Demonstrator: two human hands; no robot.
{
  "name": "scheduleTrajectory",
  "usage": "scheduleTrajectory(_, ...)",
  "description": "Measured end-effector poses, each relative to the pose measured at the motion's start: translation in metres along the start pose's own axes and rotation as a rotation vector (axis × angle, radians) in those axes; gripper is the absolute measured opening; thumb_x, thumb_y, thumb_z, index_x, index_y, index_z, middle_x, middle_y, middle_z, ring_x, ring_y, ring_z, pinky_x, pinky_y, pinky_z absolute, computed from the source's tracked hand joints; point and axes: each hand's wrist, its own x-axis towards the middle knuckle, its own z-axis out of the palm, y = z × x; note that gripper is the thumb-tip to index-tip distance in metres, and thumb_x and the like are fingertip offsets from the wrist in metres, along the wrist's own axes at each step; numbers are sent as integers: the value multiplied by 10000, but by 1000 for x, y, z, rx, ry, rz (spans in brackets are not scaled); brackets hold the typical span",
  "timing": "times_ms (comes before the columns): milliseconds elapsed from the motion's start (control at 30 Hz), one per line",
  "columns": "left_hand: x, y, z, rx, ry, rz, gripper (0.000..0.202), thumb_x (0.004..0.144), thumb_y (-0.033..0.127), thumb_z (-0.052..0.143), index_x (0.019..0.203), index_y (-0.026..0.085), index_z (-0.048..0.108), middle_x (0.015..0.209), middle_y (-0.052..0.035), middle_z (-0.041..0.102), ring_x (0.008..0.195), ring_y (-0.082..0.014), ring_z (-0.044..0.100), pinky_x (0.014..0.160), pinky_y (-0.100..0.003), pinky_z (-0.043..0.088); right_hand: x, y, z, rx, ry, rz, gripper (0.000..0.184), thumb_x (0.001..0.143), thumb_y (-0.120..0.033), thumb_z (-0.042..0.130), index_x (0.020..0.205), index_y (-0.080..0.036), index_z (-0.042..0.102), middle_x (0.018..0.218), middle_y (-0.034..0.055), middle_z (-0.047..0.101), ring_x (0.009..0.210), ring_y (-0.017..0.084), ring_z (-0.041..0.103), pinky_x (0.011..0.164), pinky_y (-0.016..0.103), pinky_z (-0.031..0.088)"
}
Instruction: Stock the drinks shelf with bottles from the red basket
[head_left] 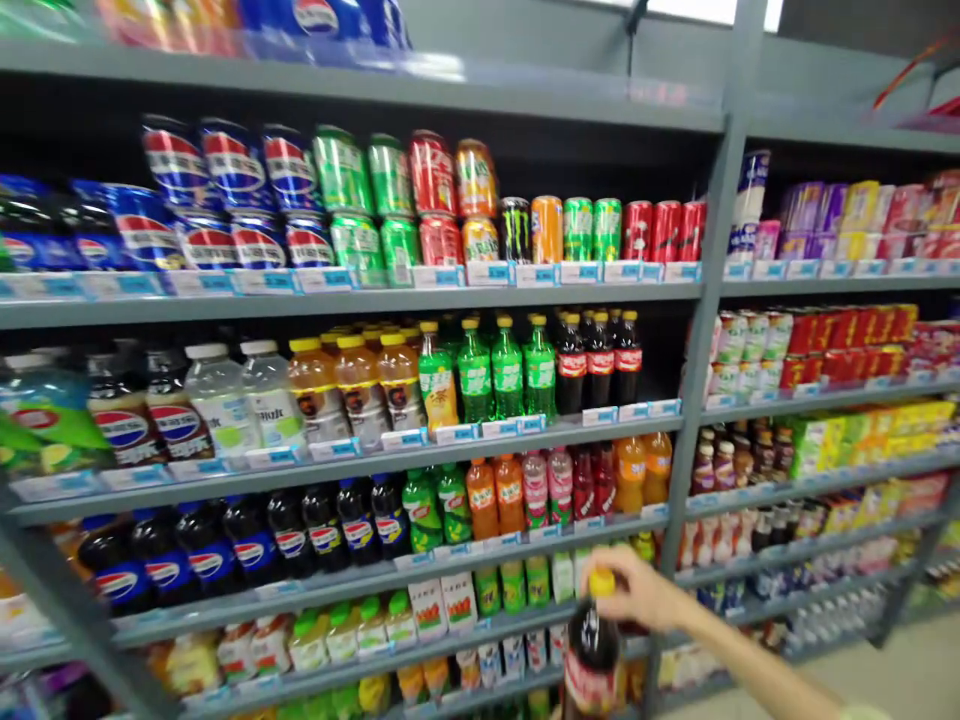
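Note:
My right hand (pixel 641 590) reaches in from the lower right and grips the neck of a dark drink bottle (pixel 592 655) with a yellow cap and a red label. The bottle stands upright in front of the lower shelves, near the grey upright post (pixel 686 400). My fingers are wrapped round the top, just below the cap. My left hand is out of view.
Grey store shelves (pixel 360 300) carry cans on the upper row and bottles of cola, green soda, orange drinks and tea below. A second shelf bay (pixel 825 400) to the right holds boxes and small cartons. Pale floor shows at the lower right.

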Motion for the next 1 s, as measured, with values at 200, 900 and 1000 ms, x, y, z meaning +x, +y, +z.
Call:
scheduleTrajectory(200, -48, 20, 6, -90, 66, 192, 725, 612, 588, 912, 1217, 207, 789, 1235, -182, 764, 1165, -418, 733, 1014, -535, 624, 43, -32, -75, 347, 173, -93, 324, 711, -456, 727, 890, -186, 721, 650, -32, 557, 555, 118, 401, 534, 241, 310)
scheduleTrajectory(900, -74, 75, 1, -595, -357, 103, 834, 709, 869, 710, 1173, 179, 769, 960, -166, 771, 808, -323, 739, 636, -414, 637, 64, -95, -83, 435, 264, -297, 336, 766, -467, 790, 694, -197, 604, 537, -64, 472, 463, 78, 354, 461, 221, 274)
scheduleTrajectory(1000, -80, 83, 4, -934, -570, 19, 806, 841, 836, 602, 1203, 137, 773, 1020, -210, 782, 906, -338, 750, 611, -384, 631, 67, -100, -81, 373, 280, -293, 360, 767, -447, 804, 634, -197, 581, 504, -63, 477, 449, 77, 360, 445, 217, 282)
